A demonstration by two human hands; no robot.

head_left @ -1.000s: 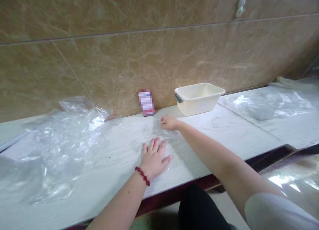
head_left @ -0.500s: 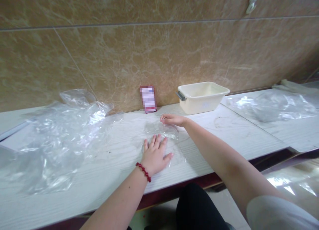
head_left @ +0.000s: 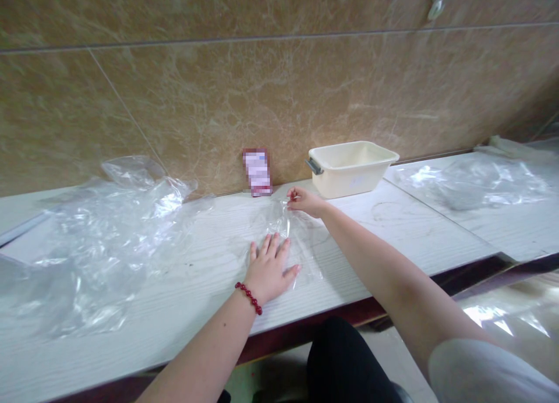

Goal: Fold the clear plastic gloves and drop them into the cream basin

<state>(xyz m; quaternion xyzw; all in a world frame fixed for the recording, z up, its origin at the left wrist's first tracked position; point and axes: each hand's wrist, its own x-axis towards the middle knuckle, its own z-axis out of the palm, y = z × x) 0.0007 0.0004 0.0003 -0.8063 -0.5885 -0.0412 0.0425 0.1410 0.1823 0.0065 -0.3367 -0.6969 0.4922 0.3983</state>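
A clear plastic bag [head_left: 303, 248] lies on the white wood-grain table [head_left: 209, 315] in front of me. Flat on its near part rests my left hand [head_left: 271, 268], fingers spread, a red beaded bracelet at the wrist. My right hand [head_left: 305, 201] pinches the bag's far edge between thumb and fingers and lifts it a little off the surface, so the plastic rises in a shiny fold. The fingertips of the right hand are small in view, but the plastic runs up to them.
A heap of clear plastic bags [head_left: 113, 240] covers the left side. Against the wall stand a cream plastic tub [head_left: 349, 181] with a grey handle and a blurred upright card-like object [head_left: 257, 173]. More clear plastic [head_left: 484, 181] lies at the far right.
My right hand has raised the bag's far edge, pulling the plastic into an upright fold. My left hand stays flat on the near part. The view has shifted slightly.
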